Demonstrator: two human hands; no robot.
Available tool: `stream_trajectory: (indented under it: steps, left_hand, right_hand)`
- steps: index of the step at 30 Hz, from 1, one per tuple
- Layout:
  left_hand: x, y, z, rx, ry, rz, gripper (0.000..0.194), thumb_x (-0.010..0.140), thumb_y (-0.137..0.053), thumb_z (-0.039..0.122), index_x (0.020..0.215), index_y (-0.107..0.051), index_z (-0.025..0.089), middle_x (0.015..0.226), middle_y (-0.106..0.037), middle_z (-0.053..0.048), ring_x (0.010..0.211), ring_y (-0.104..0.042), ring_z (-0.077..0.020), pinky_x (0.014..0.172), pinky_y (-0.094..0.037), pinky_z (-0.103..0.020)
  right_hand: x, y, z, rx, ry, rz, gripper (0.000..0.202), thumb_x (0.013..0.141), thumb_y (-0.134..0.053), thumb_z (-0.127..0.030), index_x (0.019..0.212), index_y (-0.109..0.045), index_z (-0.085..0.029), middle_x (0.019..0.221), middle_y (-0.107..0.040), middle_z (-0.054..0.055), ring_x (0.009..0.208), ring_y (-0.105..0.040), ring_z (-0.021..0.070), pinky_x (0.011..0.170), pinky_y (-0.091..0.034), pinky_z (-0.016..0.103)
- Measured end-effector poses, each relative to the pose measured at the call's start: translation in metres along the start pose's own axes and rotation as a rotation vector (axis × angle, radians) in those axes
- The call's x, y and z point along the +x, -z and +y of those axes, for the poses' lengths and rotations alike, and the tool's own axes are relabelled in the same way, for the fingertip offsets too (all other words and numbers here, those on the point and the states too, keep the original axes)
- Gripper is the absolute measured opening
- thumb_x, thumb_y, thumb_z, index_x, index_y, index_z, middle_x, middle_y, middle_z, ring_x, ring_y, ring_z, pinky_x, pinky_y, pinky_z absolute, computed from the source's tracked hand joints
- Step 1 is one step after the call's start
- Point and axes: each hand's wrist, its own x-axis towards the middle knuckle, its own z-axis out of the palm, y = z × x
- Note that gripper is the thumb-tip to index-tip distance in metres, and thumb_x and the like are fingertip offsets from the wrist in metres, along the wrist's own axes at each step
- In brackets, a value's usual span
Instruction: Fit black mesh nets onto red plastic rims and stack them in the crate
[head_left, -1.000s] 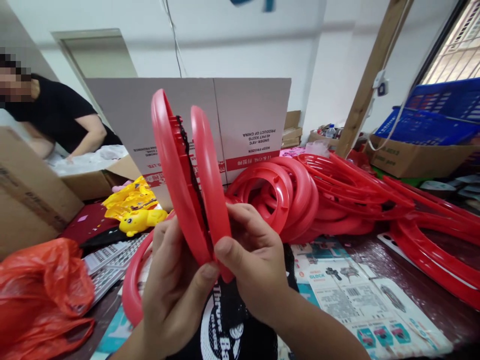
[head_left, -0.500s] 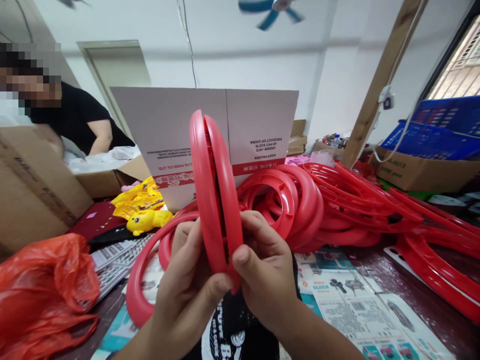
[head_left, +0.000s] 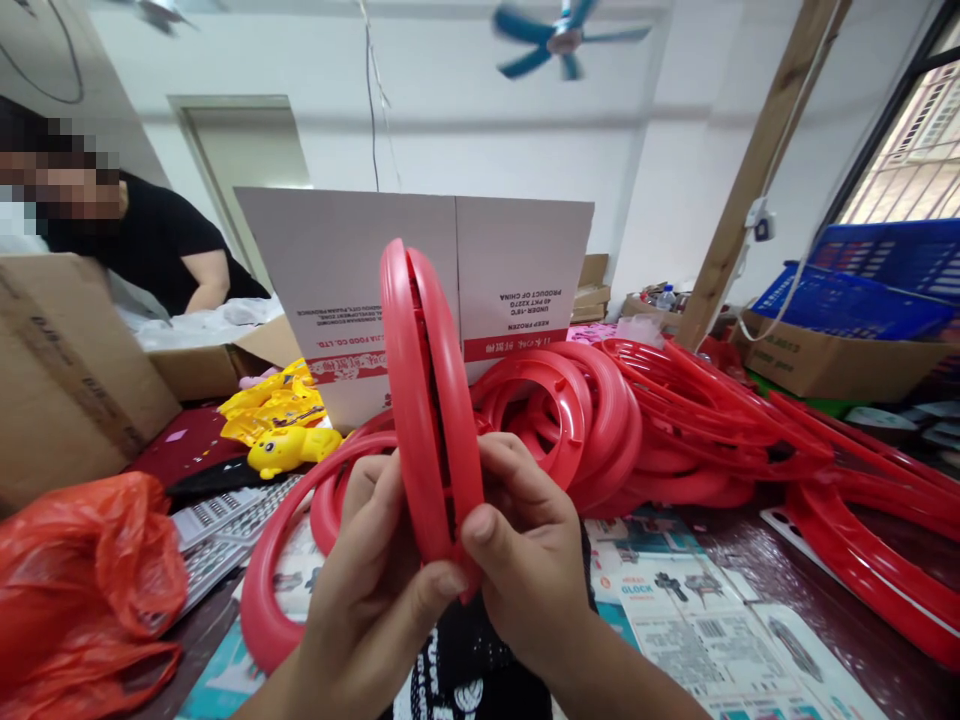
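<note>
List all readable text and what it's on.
"KEEP FROZEN": white box, upside down
"UNDER -18°C": same
"40 PKT X227G": same
"PRODUCT OF CHINA": same
"FOOD CO., LTD.": same
"LOCK": printed sheet, first letter unclear
Too small or blurred: box's address and red-band characters, rest of sheet, left carton, right carton
Mostly hidden: black cloth lettering

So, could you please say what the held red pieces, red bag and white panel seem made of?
Held red pieces: probably moulded plastic, satin, judging by even colour and soft sheen.
Red bag: likely thin, glossy plastic film, as it crumples and shines.
White panel: apparently matt, printed cardboard, given its dull face and crease.
</note>
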Motion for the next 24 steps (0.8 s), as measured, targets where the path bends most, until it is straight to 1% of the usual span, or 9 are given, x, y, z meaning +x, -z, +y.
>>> stream_trajectory:
  steps: [2,5,8,11,15,17,21,24]
  left_hand:
    - [0.000,-0.001,0.001,-0.007,-0.008,-0.004,0.048,0.089,-0.058,0.023,0.136,-0.050,0.027,0.120,-0.048,-0.007,0.107,-0.051,-0.0176,0.086,-0.055,-0.021]
    - [0.000,-0.001,0.001,0.017,-0.006,-0.003,0.048,0.089,-0.058,0.024,0.136,-0.049,0.027,0.121,-0.048,-0.007,0.112,-0.049,-0.0194,0.082,-0.056,-0.020]
    - [0.000,-0.002,0.001,0.058,-0.027,0.005,0.048,0.088,-0.059,0.025,0.136,-0.050,0.027,0.121,-0.048,-0.008,0.114,-0.047,-0.0205,0.085,-0.055,-0.021]
    - [0.000,-0.001,0.002,0.085,-0.028,0.002,0.050,0.088,-0.060,0.025,0.136,-0.049,0.030,0.117,-0.050,-0.006,0.111,-0.048,-0.0206,0.086,-0.055,-0.024]
    - [-0.002,0.002,0.006,0.129,0.034,-0.014,0.046,0.086,-0.063,0.028,0.130,-0.054,0.034,0.123,-0.049,-0.006,0.114,-0.048,-0.0241,0.084,-0.056,-0.027]
    - [-0.003,0.003,0.009,0.135,0.055,-0.024,0.045,0.086,-0.062,0.027,0.129,-0.055,0.035,0.123,-0.048,-0.005,0.113,-0.050,-0.0237,0.082,-0.056,-0.027]
    - [-0.002,0.005,0.011,0.142,0.069,-0.028,0.045,0.087,-0.061,0.024,0.129,-0.054,0.036,0.120,-0.049,-0.005,0.105,-0.055,-0.0213,0.078,-0.058,-0.025]
    - [-0.001,0.006,0.011,0.173,0.081,-0.011,0.040,0.086,-0.061,0.026,0.126,-0.057,0.035,0.112,-0.052,-0.005,0.099,-0.055,-0.0209,0.073,-0.057,-0.025]
  right_hand:
    - [-0.001,0.000,0.000,0.000,0.005,0.001,0.047,0.062,-0.082,-0.049,0.105,-0.074,-0.030,0.099,-0.058,0.005,0.095,-0.056,0.0210,0.090,-0.049,0.038]
    - [-0.002,0.001,0.001,-0.006,0.020,-0.006,0.046,0.063,-0.082,-0.048,0.105,-0.074,-0.031,0.099,-0.057,0.005,0.097,-0.056,0.0214,0.087,-0.050,0.037]
    - [-0.001,0.001,0.001,-0.028,0.027,-0.005,0.046,0.064,-0.082,-0.048,0.106,-0.074,-0.030,0.099,-0.057,0.005,0.096,-0.055,0.0209,0.084,-0.050,0.035]
    - [0.000,0.001,-0.002,-0.048,0.035,-0.018,0.046,0.063,-0.083,-0.046,0.105,-0.074,-0.029,0.096,-0.058,0.004,0.090,-0.056,0.0186,0.082,-0.050,0.033]
    - [0.000,0.001,-0.007,-0.033,0.042,-0.026,0.040,0.061,-0.084,-0.043,0.097,-0.076,-0.029,0.093,-0.058,0.003,0.084,-0.055,0.0164,0.080,-0.050,0.032]
    - [0.000,0.001,-0.009,-0.035,0.044,-0.037,0.037,0.061,-0.085,-0.042,0.094,-0.077,-0.030,0.092,-0.058,0.002,0.084,-0.055,0.0159,0.079,-0.049,0.031]
    - [0.003,0.003,-0.008,-0.071,0.039,-0.040,0.037,0.061,-0.085,-0.041,0.095,-0.076,-0.030,0.092,-0.058,0.002,0.084,-0.055,0.0158,0.076,-0.048,0.030]
    - [0.004,0.004,-0.005,-0.086,0.049,-0.040,0.038,0.060,-0.086,-0.039,0.096,-0.076,-0.029,0.093,-0.058,0.002,0.085,-0.055,0.0159,0.075,-0.047,0.029]
